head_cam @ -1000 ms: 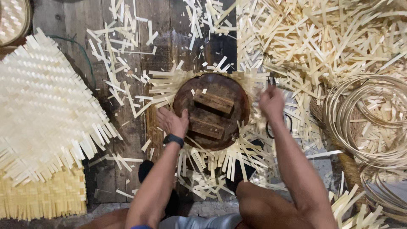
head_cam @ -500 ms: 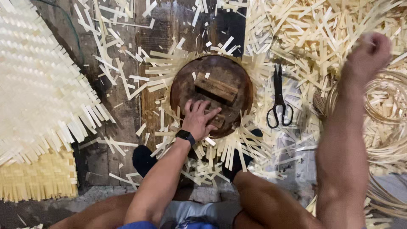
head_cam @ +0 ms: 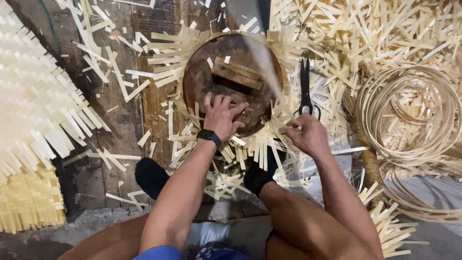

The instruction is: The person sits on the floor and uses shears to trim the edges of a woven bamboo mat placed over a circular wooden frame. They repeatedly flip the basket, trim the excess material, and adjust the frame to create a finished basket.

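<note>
Left hand (head_cam: 222,115) lies flat, fingers spread, palm down on the round dark wooden form (head_cam: 231,82), pressing its near half; a black watch (head_cam: 209,136) sits on that wrist. The form rests on the dark plank floor (head_cam: 120,62), roughly centre of the floor area in view, with pale woven bamboo strips (head_cam: 168,48) fanning out from under its rim all round. Two short wooden blocks (head_cam: 237,74) are fixed across the top of the form, just beyond the left fingertips. Right hand (head_cam: 305,135) is closed in a pinch on a long thin bamboo strip (head_cam: 262,58) at the near-right rim of the form; the strip runs up and away over the form toward the far edge of the view, blurred. Black scissors (head_cam: 305,89) lie on the floor just right of the form, handles nearest the right hand, not touched. Coils of bamboo hoop (head_cam: 409,110) sit well to the right, on a heap of loose strip offcuts (head_cam: 365,33) at the far-right corner. A large woven bamboo mat (head_cam: 33,106) with frayed edges covers the left edge, a yellower one (head_cam: 26,202) at the near-left corner. Feet in black socks (head_cam: 151,175) are tucked near the form's near side, knees bare.
</note>
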